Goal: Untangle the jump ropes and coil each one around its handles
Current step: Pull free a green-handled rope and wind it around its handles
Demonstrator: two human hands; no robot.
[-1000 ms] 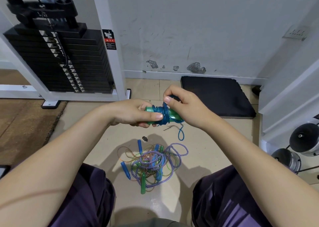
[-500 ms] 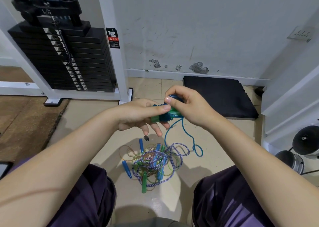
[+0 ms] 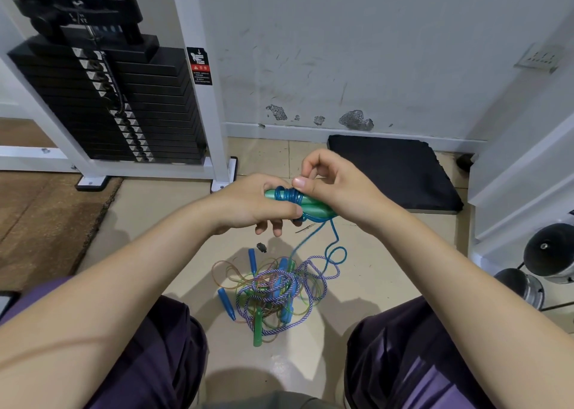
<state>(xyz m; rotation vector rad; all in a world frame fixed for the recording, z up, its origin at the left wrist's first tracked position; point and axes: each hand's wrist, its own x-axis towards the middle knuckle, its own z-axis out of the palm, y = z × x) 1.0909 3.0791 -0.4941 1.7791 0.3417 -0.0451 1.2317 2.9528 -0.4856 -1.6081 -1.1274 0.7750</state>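
Lying level between both hands, the green handles [image 3: 306, 205] carry several turns of blue rope [image 3: 289, 194], whose loose tail drops to the floor. The left hand [image 3: 257, 205] curls around the handles' left end (two fingers hang free below). The right hand [image 3: 334, 188] pinches the rope at the coil. The tangled pile [image 3: 273, 290] lies nearer, between the knees.
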